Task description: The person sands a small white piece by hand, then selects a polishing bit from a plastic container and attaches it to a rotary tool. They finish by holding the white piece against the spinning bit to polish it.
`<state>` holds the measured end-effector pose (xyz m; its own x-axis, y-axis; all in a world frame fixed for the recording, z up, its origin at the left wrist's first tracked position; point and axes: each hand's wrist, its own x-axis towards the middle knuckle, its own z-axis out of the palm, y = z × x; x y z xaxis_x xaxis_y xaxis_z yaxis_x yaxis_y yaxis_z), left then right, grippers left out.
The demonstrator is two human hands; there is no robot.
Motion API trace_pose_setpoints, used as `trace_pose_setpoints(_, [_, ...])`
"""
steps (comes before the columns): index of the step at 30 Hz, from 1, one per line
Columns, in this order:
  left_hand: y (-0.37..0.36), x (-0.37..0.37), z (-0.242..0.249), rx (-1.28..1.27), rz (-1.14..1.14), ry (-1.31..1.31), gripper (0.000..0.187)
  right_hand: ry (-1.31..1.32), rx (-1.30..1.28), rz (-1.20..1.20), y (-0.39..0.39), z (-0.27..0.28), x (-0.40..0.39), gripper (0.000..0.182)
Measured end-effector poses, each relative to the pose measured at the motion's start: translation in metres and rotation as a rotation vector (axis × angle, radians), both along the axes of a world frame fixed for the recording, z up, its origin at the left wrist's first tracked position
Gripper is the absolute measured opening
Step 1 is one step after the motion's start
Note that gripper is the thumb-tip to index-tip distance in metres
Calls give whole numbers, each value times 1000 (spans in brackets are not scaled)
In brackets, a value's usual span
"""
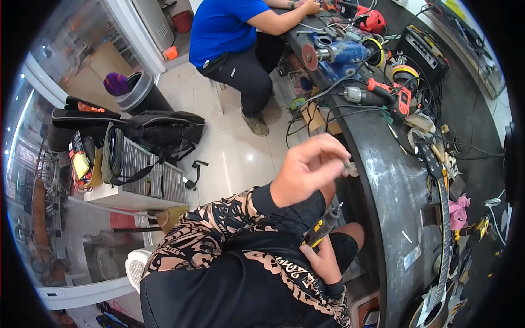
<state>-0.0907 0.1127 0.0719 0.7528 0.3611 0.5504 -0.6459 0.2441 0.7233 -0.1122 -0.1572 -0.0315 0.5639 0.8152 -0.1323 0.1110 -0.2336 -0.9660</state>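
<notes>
Apparently screwdriver [322,227] within right fingers [320,252]

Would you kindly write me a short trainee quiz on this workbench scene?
1. True or false: the right hand has its grip on a yellow-and-black tool.
2. What colour is the shirt of the seated co-worker?
3. What lies on the bench beside the pink cloth? A) guitar neck B) laptop C) kettle
Key: 1 true; 2 blue; 3 A.
</notes>
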Motion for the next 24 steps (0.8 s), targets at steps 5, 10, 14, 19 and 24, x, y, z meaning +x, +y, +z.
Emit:
trace_pose_setpoints(5, [31,19,-46,-97,79,290,21,8,8,-64,-6,-4,-1,43])
trace_pose_setpoints(10, [27,12,-99,-243,-8,668,28,-14,35,-140,-7,-9,-2,39])
trace_pose_setpoints(14, [18,0,-101,-116,-93,644,26,10,56,-156,-7,-17,0,37])
trace_pose_setpoints(19, [3,-10,-93,271,-52,594,22,80,75,-171,-7,-19,-1,42])
trace_pose_setpoints(24, [13,-20,-28,1102,355,71,23,48,111,-164,-7,-24,2,40])
